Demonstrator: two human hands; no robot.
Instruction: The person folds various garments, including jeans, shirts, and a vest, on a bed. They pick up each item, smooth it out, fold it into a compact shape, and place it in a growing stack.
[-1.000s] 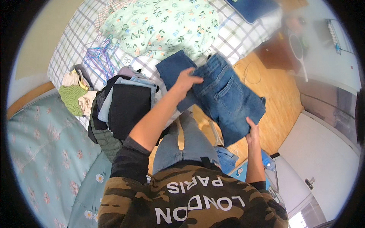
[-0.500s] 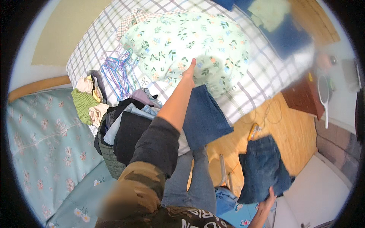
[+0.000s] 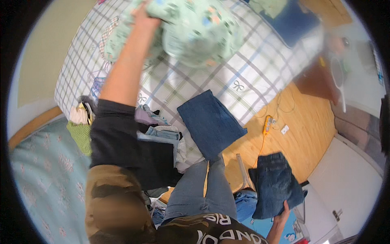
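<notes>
Bed (image 3: 252,73) in front of me, checked white sheet with grey and green lines. Pale yellow-green wall (image 3: 44,44) at my upper left. Wood plank floor (image 3: 300,134) on my right, an orange power strip (image 3: 268,125) with cable lying on it. Light blue floral bedding (image 3: 36,191) at my lower left. White door or cabinet (image 3: 345,191) at lower right, blurry, hard to say. Even daylight.

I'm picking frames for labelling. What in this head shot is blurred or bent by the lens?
Head view: the left hand and the green floral quilt it grips are motion-smeared; the sleeve close to the lens is soft; the bed edge bows near the rim; the folded jeans stay sharp.
</notes>
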